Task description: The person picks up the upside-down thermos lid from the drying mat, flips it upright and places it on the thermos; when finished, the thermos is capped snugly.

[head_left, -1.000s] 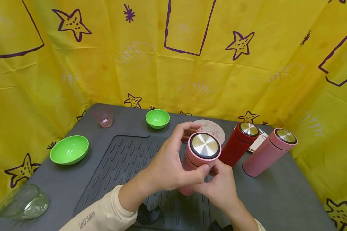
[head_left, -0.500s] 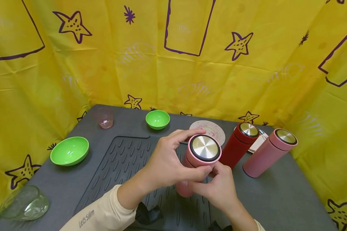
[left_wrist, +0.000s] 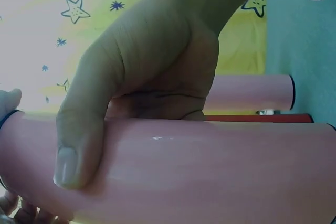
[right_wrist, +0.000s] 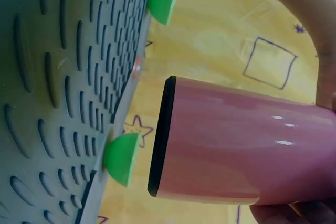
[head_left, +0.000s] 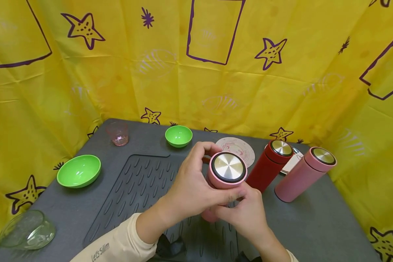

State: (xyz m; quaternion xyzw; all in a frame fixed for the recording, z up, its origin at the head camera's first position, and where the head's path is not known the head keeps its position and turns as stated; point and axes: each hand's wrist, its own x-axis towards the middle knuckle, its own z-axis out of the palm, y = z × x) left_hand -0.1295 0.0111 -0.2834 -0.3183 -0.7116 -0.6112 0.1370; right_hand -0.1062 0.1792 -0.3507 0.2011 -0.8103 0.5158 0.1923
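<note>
A pink thermos bottle [head_left: 228, 167] with a brushed-metal disc in its lid is held over the dark ribbed mat [head_left: 134, 189]. My left hand [head_left: 193, 185] grips its lid, thumb on the near side and fingers curled behind. Lower down, my right hand [head_left: 247, 211] holds the body, and its thumb [left_wrist: 73, 161] presses the pink side in the left wrist view. The black-edged base [right_wrist: 161, 137] stands apart from the mat in the right wrist view. To the right are a red thermos [head_left: 266, 167] and a second pink thermos [head_left: 301, 178], both upright.
Green bowls stand at left [head_left: 79, 171] and at the back [head_left: 178, 136]. A pink glass [head_left: 119, 136] is at the back left, a clear glass bowl [head_left: 27, 231] at the near left. A round patterned plate [head_left: 240, 149] lies behind the hands; yellow cloth [head_left: 118, 72] surrounds the table.
The left hand's fingers stretched out along the lid, then curled back around its far side. The bottle's top has shifted slightly left. The right hand keeps its hold.
</note>
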